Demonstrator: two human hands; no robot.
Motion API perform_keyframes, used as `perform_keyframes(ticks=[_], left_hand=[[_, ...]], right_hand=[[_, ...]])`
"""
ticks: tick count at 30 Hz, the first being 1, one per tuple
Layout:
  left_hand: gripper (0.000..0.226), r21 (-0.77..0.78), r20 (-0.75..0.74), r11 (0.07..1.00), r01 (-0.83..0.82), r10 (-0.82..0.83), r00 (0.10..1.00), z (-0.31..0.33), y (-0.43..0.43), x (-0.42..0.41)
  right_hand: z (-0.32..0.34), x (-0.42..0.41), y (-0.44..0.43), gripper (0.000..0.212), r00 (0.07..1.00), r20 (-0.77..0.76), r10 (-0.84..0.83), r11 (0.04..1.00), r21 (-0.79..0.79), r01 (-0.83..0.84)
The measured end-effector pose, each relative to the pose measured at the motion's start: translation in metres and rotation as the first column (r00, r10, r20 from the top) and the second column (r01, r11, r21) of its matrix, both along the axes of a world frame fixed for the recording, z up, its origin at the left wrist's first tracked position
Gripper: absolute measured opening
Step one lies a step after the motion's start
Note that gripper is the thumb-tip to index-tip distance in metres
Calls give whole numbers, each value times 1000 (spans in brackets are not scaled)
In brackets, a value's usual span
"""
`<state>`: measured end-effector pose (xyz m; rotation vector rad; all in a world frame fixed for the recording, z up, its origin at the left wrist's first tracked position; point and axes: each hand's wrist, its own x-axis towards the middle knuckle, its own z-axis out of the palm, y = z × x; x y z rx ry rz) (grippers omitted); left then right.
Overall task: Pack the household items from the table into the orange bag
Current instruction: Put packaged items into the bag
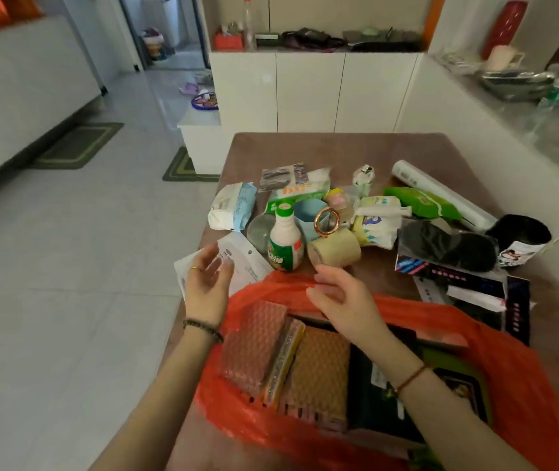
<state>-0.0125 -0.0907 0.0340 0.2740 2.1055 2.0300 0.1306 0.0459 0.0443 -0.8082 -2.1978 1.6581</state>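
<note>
1. The desk (441,154) carries the unpacked items, heaped mid-desk.
2. The bag (509,351) lies open at the near edge. It is thin, soft film and likely to sag, so lift it by its rim. Inside lie flat packs (254,341) and dark boxes (376,396).
3. The left hand (208,283) hovers over a pouch (247,263) at the left edge, grip apart and empty. The right hand (342,297) is over the bag's far rim, likewise apart.
4. The bottle (285,246) stands just past the rim. It looks rigid and smooth, probably heavy, so take it round the body.
5. The tape (334,248) beside it looks light and stiff.
</note>
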Motion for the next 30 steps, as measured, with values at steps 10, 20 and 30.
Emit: perform_keyframes(ticks=[10,20,30], left_hand=[[74,-278,470,960,-31,164,867,-94,-48,-126],[54,-258,325,959,-116,199,924,-114,-35,-137],[26,-22,10,986,-167,167,986,-36,-33,-103]], right_hand=[[-46,-182,-42,60,947,303,104,994,-74,-86],[-87,-192,-68,65,816,493,301,911,106,-400],[-55,-174,-82,118,879,256,403,883,144,-447]])
